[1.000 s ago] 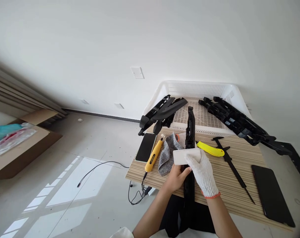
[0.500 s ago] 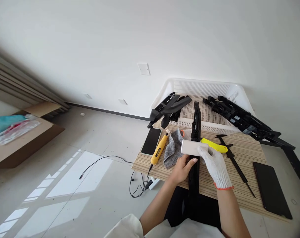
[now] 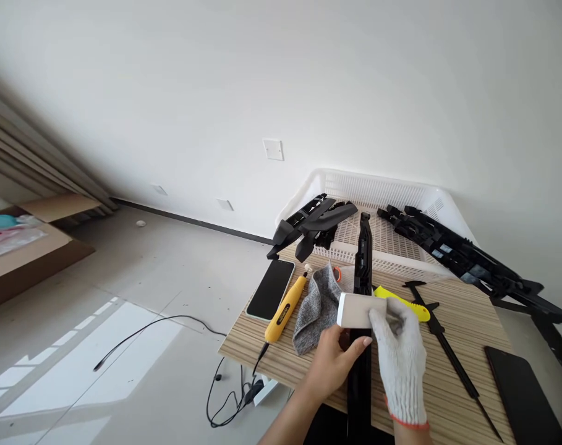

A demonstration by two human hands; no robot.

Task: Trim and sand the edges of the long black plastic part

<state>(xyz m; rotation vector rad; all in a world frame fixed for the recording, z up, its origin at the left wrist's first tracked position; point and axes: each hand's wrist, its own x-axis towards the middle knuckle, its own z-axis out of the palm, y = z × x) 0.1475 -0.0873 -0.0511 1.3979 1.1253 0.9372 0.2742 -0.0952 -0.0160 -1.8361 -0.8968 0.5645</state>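
A long black plastic part [image 3: 363, 253] stretches away from me over the wooden table, its near end toward my lap. My bare left hand [image 3: 332, 364] grips it from the left, thumb lying across the top. In a white knitted glove with an orange cuff, my right hand [image 3: 400, 352] pinches the right end of a white rectangular block [image 3: 357, 310]. The block lies crosswise over the black part, just beyond my left thumb; whether it touches the surface I cannot tell. To the left lies a grey cloth [image 3: 315, 309], and a yellow-handled tool [image 3: 404, 303] is partly hidden behind my right hand.
A white plastic basket [image 3: 387, 262] stands against the wall, with more black parts [image 3: 315, 225] on its left and others [image 3: 466, 253] jutting right. On the table [image 3: 475, 309] are a yellow rotary tool [image 3: 285, 309], a phone [image 3: 271, 290], black calipers [image 3: 452, 355] and a dark phone [image 3: 526, 395].
My view has tilted up and come closer, so the table and hands appear lower and larger. Both hands keep their holds on the black part and the white block.
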